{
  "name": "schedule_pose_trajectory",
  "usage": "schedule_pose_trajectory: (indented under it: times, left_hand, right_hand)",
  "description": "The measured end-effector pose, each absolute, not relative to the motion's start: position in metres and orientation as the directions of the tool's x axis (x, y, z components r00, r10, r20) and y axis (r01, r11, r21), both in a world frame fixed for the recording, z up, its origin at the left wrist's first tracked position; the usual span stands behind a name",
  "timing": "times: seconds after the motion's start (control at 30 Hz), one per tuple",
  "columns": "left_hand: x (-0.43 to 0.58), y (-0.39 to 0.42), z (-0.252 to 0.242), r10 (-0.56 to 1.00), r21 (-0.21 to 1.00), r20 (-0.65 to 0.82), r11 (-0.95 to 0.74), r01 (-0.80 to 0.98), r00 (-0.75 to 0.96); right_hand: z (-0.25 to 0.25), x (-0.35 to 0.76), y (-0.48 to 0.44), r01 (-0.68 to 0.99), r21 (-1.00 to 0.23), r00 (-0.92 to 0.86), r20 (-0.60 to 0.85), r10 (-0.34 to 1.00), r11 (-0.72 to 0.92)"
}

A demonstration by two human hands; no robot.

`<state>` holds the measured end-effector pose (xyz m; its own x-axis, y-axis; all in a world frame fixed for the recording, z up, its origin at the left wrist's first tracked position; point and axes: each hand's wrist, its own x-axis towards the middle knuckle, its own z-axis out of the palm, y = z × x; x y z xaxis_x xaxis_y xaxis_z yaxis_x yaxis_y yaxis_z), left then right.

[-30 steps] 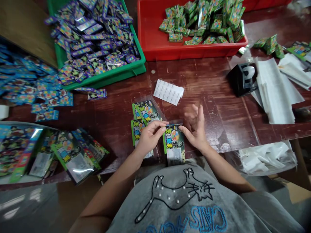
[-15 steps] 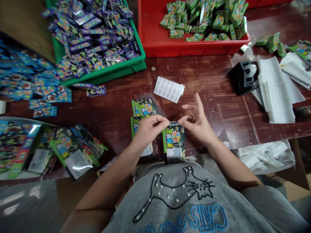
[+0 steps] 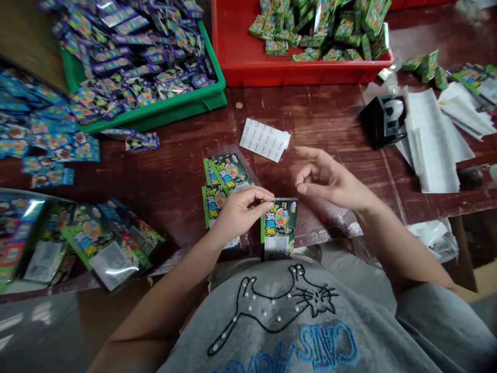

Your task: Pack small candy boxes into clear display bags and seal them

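My left hand [image 3: 243, 213] pinches the top left corner of a black and green candy packet [image 3: 278, 223] at the table's front edge, against the grey shirt. My right hand [image 3: 330, 178] is raised to the right of the packet, fingers curled loosely and apart, with nothing visible between them. More packets of the same print [image 3: 227, 171] lie beside and partly under my left hand. Behind them, a white sheet of small printed labels [image 3: 265, 140] lies on the table.
A green tray [image 3: 155, 116] of purple packets and a red tray [image 3: 287, 77] of green packets stand at the back. Blue packets [image 3: 66, 140] and filled packs [image 3: 104, 243] lie left. A black tape dispenser [image 3: 382, 122] and white paper strips [image 3: 430, 140] are at right.
My right hand has moved away from the packet's top edge, to the right. My left hand stays at the packet's corner. The whole view has shifted slightly.
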<state>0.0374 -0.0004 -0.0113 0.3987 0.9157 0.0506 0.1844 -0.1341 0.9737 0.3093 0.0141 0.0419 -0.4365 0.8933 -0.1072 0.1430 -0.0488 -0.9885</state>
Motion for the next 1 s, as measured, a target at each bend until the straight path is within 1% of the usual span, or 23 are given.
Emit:
schedule_pose_trajectory:
  times: [0.07, 0.13, 0.17, 0.23, 0.33, 0.47, 0.57, 0.63, 0.7, 0.73, 0.8, 0.83, 0.87, 0.9, 0.93, 1.0]
  left_hand:
    - [0.039, 0.001, -0.010, 0.914, 0.971, 0.036, -0.127, 0.202, 0.403]
    - [0.039, 0.002, -0.010, 0.915, 0.970, 0.025, -0.120, 0.212, 0.404]
    - [0.039, 0.002, -0.011, 0.915, 0.970, 0.020, -0.116, 0.215, 0.403]
    - [0.038, 0.002, -0.012, 0.914, 0.970, 0.010, -0.107, 0.217, 0.405]
    - [0.039, 0.002, -0.014, 0.913, 0.972, 0.004, -0.100, 0.214, 0.408]
    - [0.040, 0.004, -0.017, 0.912, 0.975, 0.000, -0.092, 0.204, 0.411]
    - [0.040, 0.004, -0.017, 0.916, 0.978, -0.001, -0.082, 0.190, 0.401]
    - [0.040, 0.001, -0.016, 0.928, 0.980, -0.011, -0.064, 0.189, 0.371]
    - [0.042, -0.006, -0.015, 0.941, 0.982, -0.025, -0.040, 0.185, 0.336]
    - [0.042, -0.010, -0.016, 0.946, 0.983, -0.028, -0.032, 0.179, 0.322]
    - [0.041, -0.016, -0.018, 0.953, 0.984, -0.024, -0.030, 0.174, 0.301]
    - [0.038, -0.017, -0.019, 0.961, 0.984, -0.017, -0.033, 0.176, 0.276]
    - [0.033, -0.020, -0.019, 0.969, 0.984, -0.011, -0.034, 0.177, 0.247]
    - [0.026, -0.023, -0.018, 0.976, 0.984, -0.003, -0.035, 0.173, 0.217]
    - [0.017, -0.028, -0.015, 0.982, 0.986, 0.004, -0.037, 0.165, 0.191]
    - [-0.007, -0.046, -0.004, 0.989, 0.988, 0.011, -0.034, 0.153, 0.148]
  right_hand:
    - [0.050, 0.310, 0.034, 0.126, -0.985, -0.571, -0.166, 0.804, -0.114]
    - [0.055, 0.307, 0.047, 0.156, -0.975, -0.668, -0.224, 0.709, -0.161]
    - [0.056, 0.304, 0.052, 0.188, -0.970, -0.700, -0.244, 0.671, -0.157]
    - [0.058, 0.297, 0.056, 0.272, -0.958, -0.733, -0.270, 0.624, -0.095]
    - [0.057, 0.290, 0.058, 0.395, -0.919, -0.730, -0.309, 0.610, 0.008]
    - [0.045, 0.286, 0.056, 0.473, -0.881, -0.681, -0.348, 0.644, 0.025]
    - [0.035, 0.285, 0.047, 0.523, -0.851, -0.622, -0.347, 0.702, 0.043]
    - [0.031, 0.283, 0.034, 0.578, -0.808, -0.538, -0.270, 0.799, 0.117]
    - [0.030, 0.281, 0.017, 0.642, -0.723, -0.458, -0.093, 0.884, 0.256]
    - [0.028, 0.281, 0.009, 0.663, -0.662, -0.458, 0.011, 0.889, 0.350]
    - [0.023, 0.280, -0.002, 0.672, -0.511, -0.568, 0.110, 0.816, 0.537]
    - [0.019, 0.278, -0.003, 0.656, -0.457, -0.614, 0.140, 0.777, 0.601]
    - [0.015, 0.275, -0.001, 0.622, -0.451, -0.653, 0.154, 0.742, 0.641]
    - [0.012, 0.270, 0.003, 0.583, -0.490, -0.681, 0.141, 0.719, 0.648]
    - [0.010, 0.262, 0.010, 0.538, -0.566, -0.707, 0.102, 0.700, 0.625]
    - [0.011, 0.237, 0.027, 0.436, -0.747, -0.770, -0.022, 0.638, 0.501]
